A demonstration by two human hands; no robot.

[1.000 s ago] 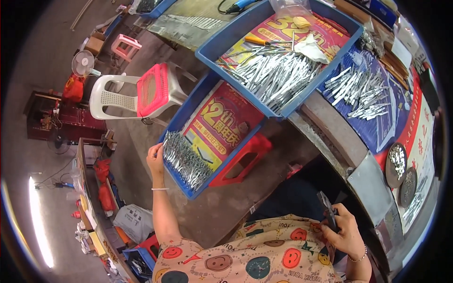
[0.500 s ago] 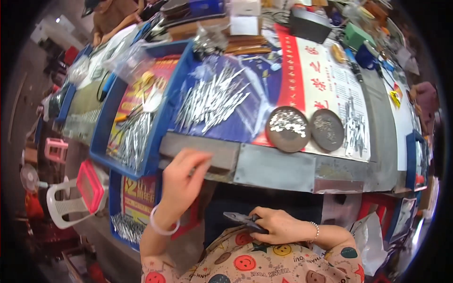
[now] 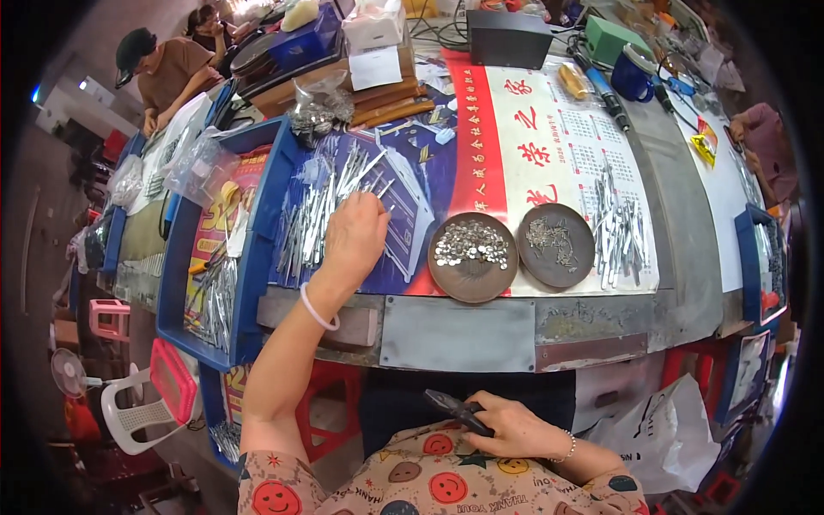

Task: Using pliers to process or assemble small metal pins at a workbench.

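My left hand point(image 3: 356, 230) reaches over the right side of a pile of thin silver metal strips point(image 3: 313, 210) on a blue printed sheet. Its fingers are curled together and point away from me, so whatever lies between the tips is hidden. Close to my body, my right hand point(image 3: 515, 427) is wrapped round the dark handles of a pair of pliers point(image 3: 455, 410), jaws pointing left. Ahead of the pliers, at the bench's near side, stand two round brown dishes: one with shiny small discs point(image 3: 472, 245), the other with tiny metal pieces point(image 3: 554, 242).
More strips point(image 3: 620, 227) lie on a red and white calendar sheet point(image 3: 515, 120) at right. A blue tray point(image 3: 249, 292) with strips and plastic bags borders the pile on the left. Behind are a dark box point(image 3: 509, 39) and a blue mug point(image 3: 633, 75). Other people sit beyond.
My left hand has moved forward from the bench's near edge onto the strip pile. The right hand still holds the pliers near my body. The head view has shifted.
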